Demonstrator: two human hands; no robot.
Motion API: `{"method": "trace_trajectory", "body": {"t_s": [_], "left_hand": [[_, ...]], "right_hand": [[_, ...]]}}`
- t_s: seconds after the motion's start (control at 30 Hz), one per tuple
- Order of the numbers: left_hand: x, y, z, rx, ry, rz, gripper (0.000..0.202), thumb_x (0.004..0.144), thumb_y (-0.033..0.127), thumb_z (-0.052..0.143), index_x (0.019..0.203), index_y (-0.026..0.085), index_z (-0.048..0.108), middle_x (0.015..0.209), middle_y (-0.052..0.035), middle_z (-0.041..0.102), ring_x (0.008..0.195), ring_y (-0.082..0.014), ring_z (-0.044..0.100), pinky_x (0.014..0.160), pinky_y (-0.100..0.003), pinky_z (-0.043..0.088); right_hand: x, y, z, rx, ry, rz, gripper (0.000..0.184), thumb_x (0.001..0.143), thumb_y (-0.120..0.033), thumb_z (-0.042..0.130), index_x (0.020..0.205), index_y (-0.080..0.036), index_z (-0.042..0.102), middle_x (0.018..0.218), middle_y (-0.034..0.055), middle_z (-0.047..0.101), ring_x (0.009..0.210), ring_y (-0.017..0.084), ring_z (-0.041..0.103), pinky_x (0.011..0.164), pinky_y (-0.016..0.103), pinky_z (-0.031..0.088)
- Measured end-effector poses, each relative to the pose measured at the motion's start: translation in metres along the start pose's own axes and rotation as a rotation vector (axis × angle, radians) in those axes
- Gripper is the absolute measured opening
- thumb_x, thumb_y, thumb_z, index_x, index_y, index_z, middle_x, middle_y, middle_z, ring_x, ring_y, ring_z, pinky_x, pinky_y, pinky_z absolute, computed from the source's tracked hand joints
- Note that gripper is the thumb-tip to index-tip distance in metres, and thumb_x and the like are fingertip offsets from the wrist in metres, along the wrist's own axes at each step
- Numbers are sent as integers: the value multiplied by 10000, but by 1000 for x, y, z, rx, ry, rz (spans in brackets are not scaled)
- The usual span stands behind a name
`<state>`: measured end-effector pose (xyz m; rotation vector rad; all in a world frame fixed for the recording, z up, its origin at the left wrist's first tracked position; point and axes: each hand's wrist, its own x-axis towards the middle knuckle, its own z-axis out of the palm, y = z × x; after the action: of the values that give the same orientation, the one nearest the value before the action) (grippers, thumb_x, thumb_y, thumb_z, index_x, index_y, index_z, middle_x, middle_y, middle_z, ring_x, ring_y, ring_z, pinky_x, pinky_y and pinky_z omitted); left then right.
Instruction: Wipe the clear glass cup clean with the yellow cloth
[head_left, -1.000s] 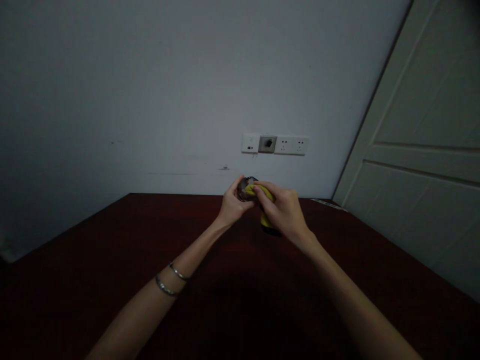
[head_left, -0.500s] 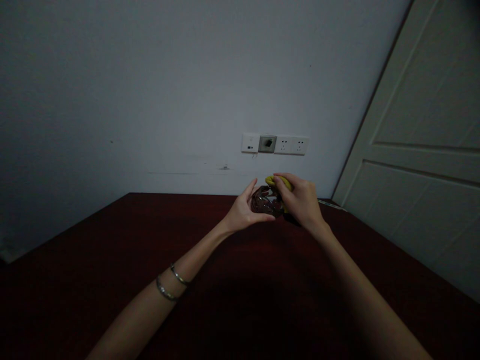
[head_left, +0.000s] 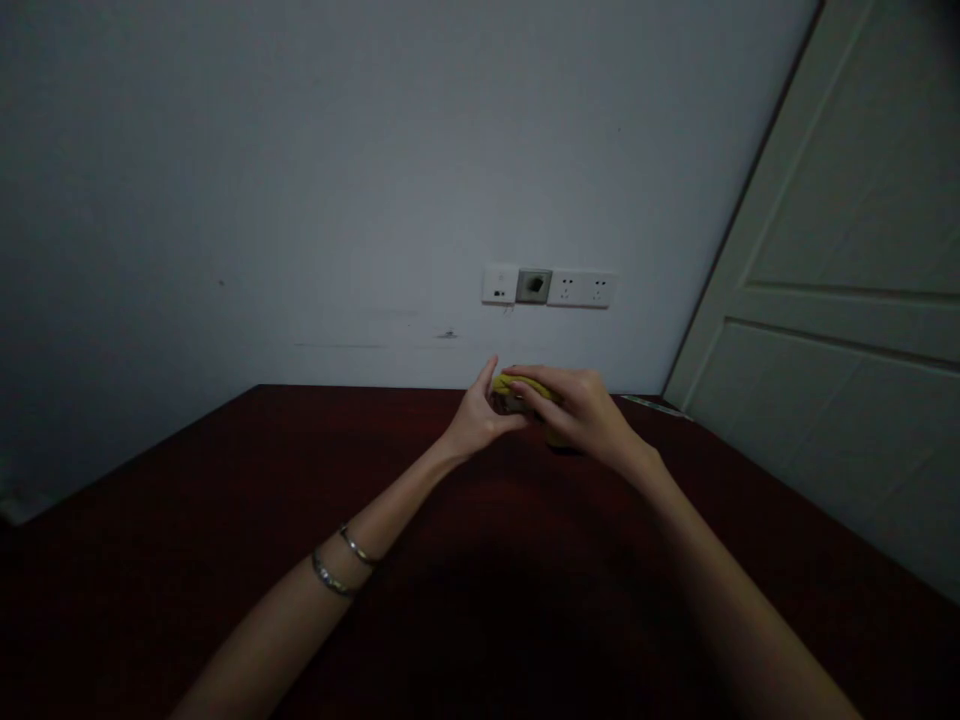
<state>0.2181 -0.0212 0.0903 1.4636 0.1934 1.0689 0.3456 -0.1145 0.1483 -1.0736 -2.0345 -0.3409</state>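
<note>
Both hands meet above the far part of a dark red table (head_left: 225, 520). My left hand (head_left: 474, 420) cups a small clear glass object, now almost wholly hidden between the hands. My right hand (head_left: 581, 412) presses a yellow cloth (head_left: 517, 388) over the top of that object, fingers curled round the cloth. Two silver bangles (head_left: 341, 562) sit on my left forearm.
A pale wall stands behind the table, with a row of white sockets (head_left: 549, 287) just above the hands. A cream panelled door (head_left: 847, 300) fills the right side. A thin flat object (head_left: 649, 403) lies at the table's far right corner.
The right hand with the yellow cloth has swept from the object's right side back over its top, covering the glass that showed half a second ago. The left hand has stayed in place.
</note>
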Motion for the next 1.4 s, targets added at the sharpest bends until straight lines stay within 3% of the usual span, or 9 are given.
{"method": "trace_trajectory", "body": {"t_s": [0.2,0.4,0.63,0.77,0.9,1.03,1.23,1.4], "left_hand": [[0,19,-2,-58,15,15,1248,470,95,835,1478,144,102,1237,-162,559,1105,-277,569,993,-453,426],[3,31,-8,-73,5,40,1186,484,117,825,1465,104,159,1198,-158,589,1128,-283,555,1034,-475,382],[6,41,-29,-63,-2,16,1080,521,148,807,1440,108,240,1210,-186,592,1175,-322,536,1041,-523,359],[6,45,-33,-63,39,16,1070,530,167,808,1433,90,238,1231,-201,579,1191,-310,522,1043,-501,366],[5,47,-27,-77,55,9,1077,528,169,813,1434,104,234,1244,-192,576,1173,-294,536,1041,-493,370],[2,45,-19,-87,51,-10,1104,514,158,821,1437,91,218,1249,-205,565,1161,-296,541,1029,-502,378],[-10,44,-19,-81,35,-47,1141,505,152,826,1452,97,193,1204,-185,588,1173,-307,528,1027,-512,372],[-21,46,-26,-63,56,-58,1108,532,185,819,1453,106,208,1208,-186,589,1181,-315,520,1030,-513,364]], "right_hand": [[1,-7,-15,29,-22,-26,267,904,-267,524,1114,-177,662,1043,61,729,864,156,705,733,238,538],[-1,-8,-25,22,18,-19,284,882,-258,556,1146,-213,653,1093,56,713,942,176,691,793,272,546],[-1,6,-25,-62,122,115,282,886,-328,533,1104,-217,675,1032,55,732,847,188,699,765,307,536],[-9,28,0,-51,-45,194,280,894,-336,510,1052,-195,693,917,64,751,739,183,693,694,293,515],[-30,35,48,97,-271,159,294,923,-299,449,1069,-174,672,1014,80,730,889,191,688,810,309,498],[-57,27,83,139,-370,136,299,929,-299,444,1103,-178,655,1076,81,711,969,188,674,873,303,490],[-80,15,103,181,-423,166,347,935,-346,422,1181,-197,615,1192,101,659,1140,236,595,995,396,436],[-85,11,105,251,-453,245,543,811,-493,588,1232,-149,591,1251,164,612,1208,310,540,1033,452,408]]}}
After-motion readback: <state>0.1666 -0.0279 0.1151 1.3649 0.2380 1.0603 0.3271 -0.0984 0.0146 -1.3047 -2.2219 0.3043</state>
